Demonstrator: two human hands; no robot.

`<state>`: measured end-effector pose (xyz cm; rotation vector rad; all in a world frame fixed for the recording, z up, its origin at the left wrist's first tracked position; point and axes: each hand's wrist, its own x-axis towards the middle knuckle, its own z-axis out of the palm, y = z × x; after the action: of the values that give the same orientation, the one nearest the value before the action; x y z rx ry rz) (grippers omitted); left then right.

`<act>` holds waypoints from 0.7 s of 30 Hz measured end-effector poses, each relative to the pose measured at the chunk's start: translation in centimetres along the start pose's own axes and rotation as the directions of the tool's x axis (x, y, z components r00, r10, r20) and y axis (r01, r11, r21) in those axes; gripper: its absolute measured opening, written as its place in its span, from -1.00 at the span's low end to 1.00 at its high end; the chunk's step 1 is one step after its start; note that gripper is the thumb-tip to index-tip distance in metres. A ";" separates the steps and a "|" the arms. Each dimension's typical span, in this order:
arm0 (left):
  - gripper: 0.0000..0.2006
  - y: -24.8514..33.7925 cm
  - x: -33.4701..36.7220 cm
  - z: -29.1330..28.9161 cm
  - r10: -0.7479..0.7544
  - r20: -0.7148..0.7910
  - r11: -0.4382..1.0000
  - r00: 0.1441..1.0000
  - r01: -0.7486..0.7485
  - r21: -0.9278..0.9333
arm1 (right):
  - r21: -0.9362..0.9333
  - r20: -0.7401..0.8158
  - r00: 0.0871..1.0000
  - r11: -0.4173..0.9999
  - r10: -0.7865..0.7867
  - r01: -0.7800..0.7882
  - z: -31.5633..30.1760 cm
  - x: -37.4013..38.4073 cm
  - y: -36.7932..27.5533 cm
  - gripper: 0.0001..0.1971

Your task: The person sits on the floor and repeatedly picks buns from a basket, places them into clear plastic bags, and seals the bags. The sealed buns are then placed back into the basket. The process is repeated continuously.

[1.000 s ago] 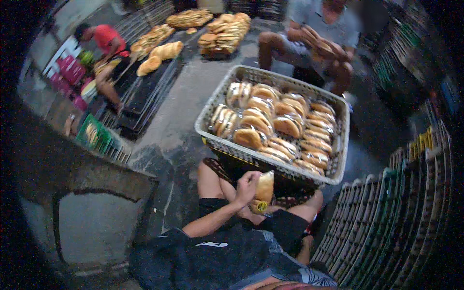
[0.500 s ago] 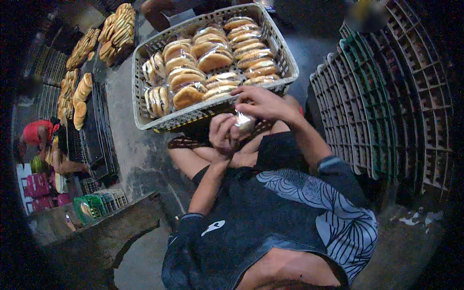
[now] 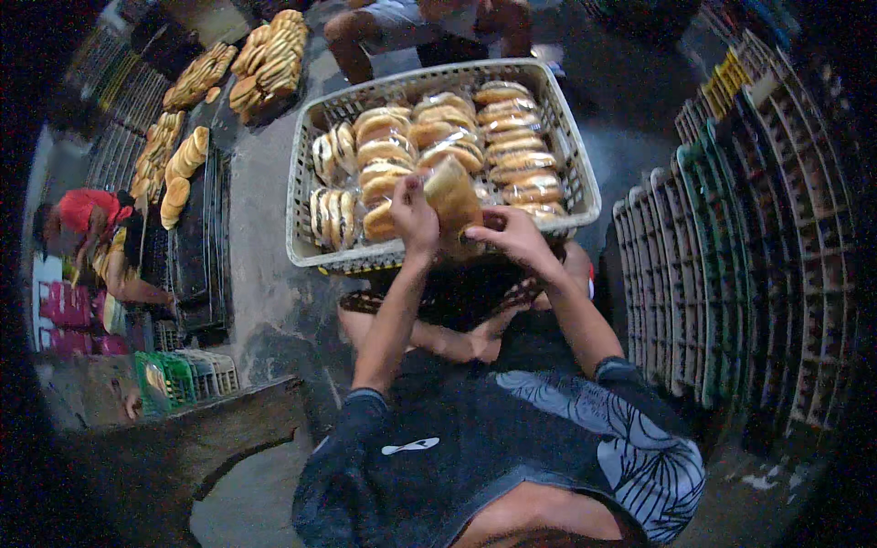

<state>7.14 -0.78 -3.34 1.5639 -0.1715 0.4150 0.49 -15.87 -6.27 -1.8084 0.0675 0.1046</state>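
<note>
I sit cross-legged on the floor behind a grey plastic basket full of wrapped bread loaves. Both my hands are raised over its near edge, holding one wrapped bread loaf between them. My left hand grips the loaf's left side. My right hand holds its lower end, fingers pinched at the wrapper. The loaf stands tilted, its top toward the basket.
Another person's bare legs sit beyond the basket. Dark trays with unwrapped loaves lie at the left, near a person in a red shirt. Stacked crates line the right. A green basket stands at lower left.
The view has swung round and the basket now sits higher and more central. Both hands have lifted the wrapped loaf from my lap up to the basket's near edge.
</note>
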 end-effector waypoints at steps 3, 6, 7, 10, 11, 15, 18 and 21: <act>-0.69 -4.4 6.6 3.1 0.532 -0.024 0.842 0.846 -0.526 0.117 | -0.089 -0.291 0.949 0.991 -0.121 0.099 -3.5 3.2 -0.2 -0.52; -0.57 -9.2 8.6 3.0 -0.016 0.788 0.764 0.615 -0.501 0.407 | -0.060 -0.362 0.918 0.986 -0.164 0.153 -4.2 6.2 -6.4 -0.65; -0.48 -10.9 7.6 3.2 -0.083 0.849 0.549 0.523 -0.687 0.477 | -0.104 -0.320 0.924 0.977 -0.209 0.186 -3.6 8.1 -6.9 -0.64; -0.43 -11.4 6.1 5.3 -0.292 0.848 0.300 0.442 -0.800 0.520 | -0.384 -0.258 0.885 0.882 -0.387 0.274 -2.3 16.1 -3.8 -0.65; -0.56 -11.7 5.8 5.2 -0.204 0.854 0.329 0.478 -0.788 0.520 | -0.551 -0.197 0.918 0.814 -0.343 0.186 -2.0 18.6 -1.6 -0.63; -0.81 -10.1 5.8 6.1 -0.314 0.821 0.329 0.478 -0.756 0.566 | -0.853 0.101 0.941 0.459 -0.322 0.249 -2.2 22.4 5.1 -0.42; -0.78 -12.1 4.3 5.5 -0.398 0.798 0.250 0.452 -0.783 0.569 | -0.920 0.097 0.979 0.359 -0.182 0.158 0.5 22.2 4.0 -0.45; -0.71 -11.8 4.8 6.4 -0.467 0.778 0.344 0.420 -0.725 0.597 | -0.949 0.134 0.910 0.213 -0.392 0.232 -0.2 21.8 5.4 -0.46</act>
<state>16.81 -5.90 -12.54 2.9165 -1.2075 -0.4444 21.62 -17.16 -13.75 -3.0570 -0.3745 -0.3864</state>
